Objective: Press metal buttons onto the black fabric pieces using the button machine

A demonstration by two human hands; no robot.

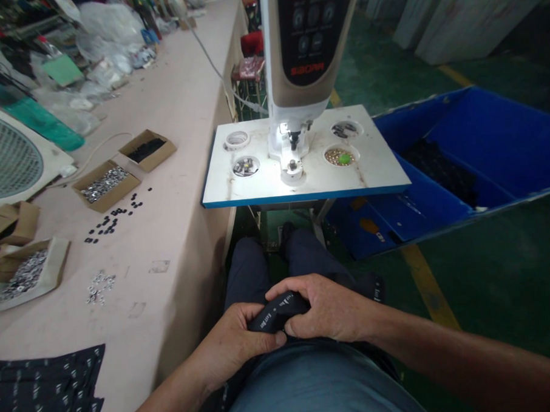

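Observation:
Both hands rest on my lap and grip a folded piece of black fabric with white lettering [276, 311]. My left hand [233, 347] closes round its lower left end. From above and the right, my right hand [327, 307] wraps over it with the fingers curled. Straight ahead stands a snap-button press machine [307, 46] on a white work plate [378, 165]. Small round wells in the plate hold snaps [341, 157].
A long beige table [173, 174] runs along my left with open cardboard boxes of metal snaps [104, 184], loose black buttons [109, 222] and dark patterned fabric [41, 392]. A blue bin [491, 136] with black cloth stands right. A white fan [8, 160] is far left.

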